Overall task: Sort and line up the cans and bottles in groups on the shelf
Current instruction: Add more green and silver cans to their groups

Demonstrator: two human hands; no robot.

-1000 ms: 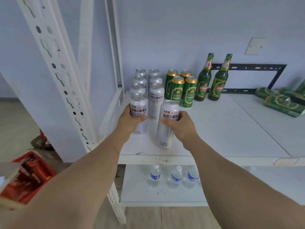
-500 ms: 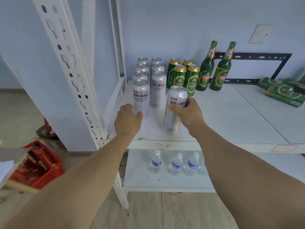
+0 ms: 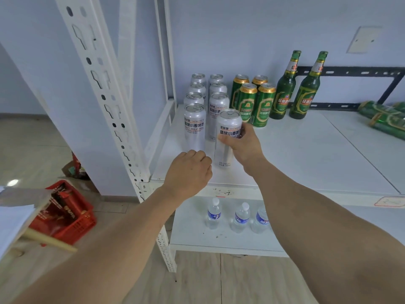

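Note:
Several tall silver cans (image 3: 195, 126) stand in two rows at the left end of the white shelf (image 3: 306, 150). My right hand (image 3: 245, 145) grips one more silver can (image 3: 228, 132), upright, at the front of the right row. My left hand (image 3: 188, 172) hovers just in front of the left row with its fingers curled and nothing in it. Several green cans (image 3: 256, 104) stand to the right of the silver ones, then two upright green bottles (image 3: 304, 91). More green bottles (image 3: 383, 121) lie flat at the far right.
A white perforated shelf post (image 3: 105, 95) rises at the left. Three water bottles (image 3: 238, 218) stand on the lower shelf. A red crate (image 3: 72, 218) sits on the floor at the left. A black metal frame (image 3: 359, 71) leans on the wall behind.
My left hand has let go of the front left silver can and pulled back toward the shelf edge. My right hand has pushed its can further in, toward the right row.

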